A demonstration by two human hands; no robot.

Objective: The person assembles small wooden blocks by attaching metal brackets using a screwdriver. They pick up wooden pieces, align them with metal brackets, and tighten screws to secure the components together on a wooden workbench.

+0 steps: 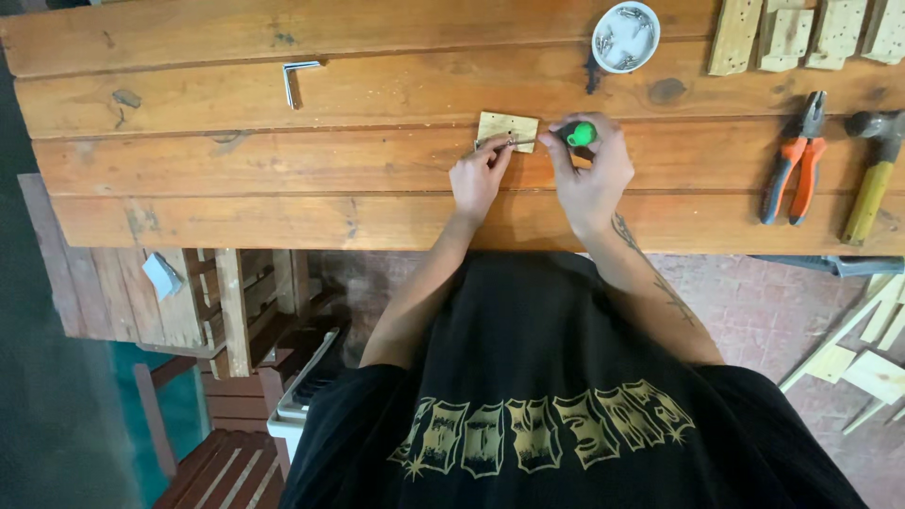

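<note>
Two hands at mid-bench (pixel 283 188). I see right hand (pixel 592 174) closed round green-handled screwdriver (pixel 566 137), its tip at small wood block (pixel 507 130). Left hand (pixel 479 174) pinches near the tip, touching the block. Pliers (pixel 795 160) and hammer (pixel 875 174) well apart, rightward.

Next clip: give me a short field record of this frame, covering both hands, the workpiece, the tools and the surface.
surface: wooden plank workbench
workpiece: small wooden block, lying flat on the bench
right hand: right hand closed around a green-handled screwdriver, shaft pointing left toward the block
left hand: left hand, fingertips at the shaft's tip by the block's near edge; whether it pinches a screw cannot be told
screws: white dish of screws, top of bench
other tools: orange-handled pliers, hammer, hex key
spare parts: drilled wooden blocks, top right
</note>
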